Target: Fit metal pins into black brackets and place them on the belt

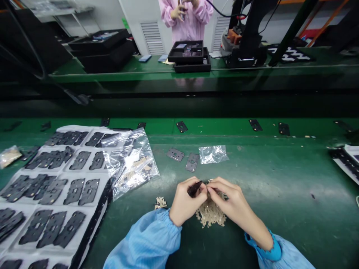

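My left hand [188, 198] is closed around a small black part [194, 189], seen nearly edge-on and partly covered by the fingers. My right hand [231, 197] is pinched at the fingertips, which meet the left fingertips. Whatever sits in that pinch is too small to make out. Under both hands lies a pile of small beige pieces [211, 213]. A smaller heap of beige pieces [160, 203] is left of my left wrist. Beyond the hands, two flat dark grey plates [192, 162] with cutouts lie on the green table.
A white compartment tray [68, 173] full of black plates stands at left. A clear bag [137, 164] with beige pieces overlaps its edge. Another clear bag [213, 154] lies ahead. Several black plates line the green strip [224, 127] behind. A person in pink [186, 18] stands opposite.
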A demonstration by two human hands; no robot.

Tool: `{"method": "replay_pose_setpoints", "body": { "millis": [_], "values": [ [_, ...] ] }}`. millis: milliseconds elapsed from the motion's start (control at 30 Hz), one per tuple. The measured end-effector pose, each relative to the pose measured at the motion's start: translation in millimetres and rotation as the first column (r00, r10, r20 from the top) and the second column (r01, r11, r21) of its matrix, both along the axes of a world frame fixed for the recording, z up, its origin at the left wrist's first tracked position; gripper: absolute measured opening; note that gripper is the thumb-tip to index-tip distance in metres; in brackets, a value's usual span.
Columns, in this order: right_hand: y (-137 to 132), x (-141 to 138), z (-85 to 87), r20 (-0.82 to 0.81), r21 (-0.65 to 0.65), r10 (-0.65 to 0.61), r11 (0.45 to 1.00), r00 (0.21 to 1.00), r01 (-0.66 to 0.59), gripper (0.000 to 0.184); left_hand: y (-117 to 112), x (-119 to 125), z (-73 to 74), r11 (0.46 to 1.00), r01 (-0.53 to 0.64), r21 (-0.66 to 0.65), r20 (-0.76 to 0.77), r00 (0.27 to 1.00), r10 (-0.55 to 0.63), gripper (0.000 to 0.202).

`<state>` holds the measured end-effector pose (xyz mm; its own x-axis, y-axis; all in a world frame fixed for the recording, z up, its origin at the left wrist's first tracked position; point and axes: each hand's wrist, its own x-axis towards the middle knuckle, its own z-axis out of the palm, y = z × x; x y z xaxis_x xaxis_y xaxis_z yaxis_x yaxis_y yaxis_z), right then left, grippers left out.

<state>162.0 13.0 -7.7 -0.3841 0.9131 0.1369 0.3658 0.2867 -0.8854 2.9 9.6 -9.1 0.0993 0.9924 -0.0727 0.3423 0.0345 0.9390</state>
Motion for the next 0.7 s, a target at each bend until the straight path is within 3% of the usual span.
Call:
{"method": "replay_pose_setpoints", "body": {
  "millis": [333, 533, 600, 700],
  "values": [
    [2, -1, 4.0, -0.019, -0.053, -0.013, 0.999, 1.0, 0.012, 0.018, 0, 0, 3.2, 0.999, 0.015, -0.043, 0.041, 0.999, -0.013, 0.012],
    [4, 3, -2.2, 0.017, -0.085, -0.151, 0.985, 0.988, 0.152, 0.014, 1, -2, -1.8, 0.996, -0.057, -0.074, 0.125, 0.99, 0.066, 0.007],
    [4, 7, -1.5, 0.082, -0.076, -0.064, 0.995, 0.995, 0.07, 0.017, 2, -4, -3.9, 0.986, -0.086, -0.143, 0.191, 0.975, 0.113, 0.005],
    [4, 12, 3.6, 0.137, -0.037, 0.155, 0.988, 0.978, -0.152, 0.036, 3, -6, -5.5, 0.971, -0.086, -0.222, 0.28, 0.949, 0.148, 0.004]
  ]
}}
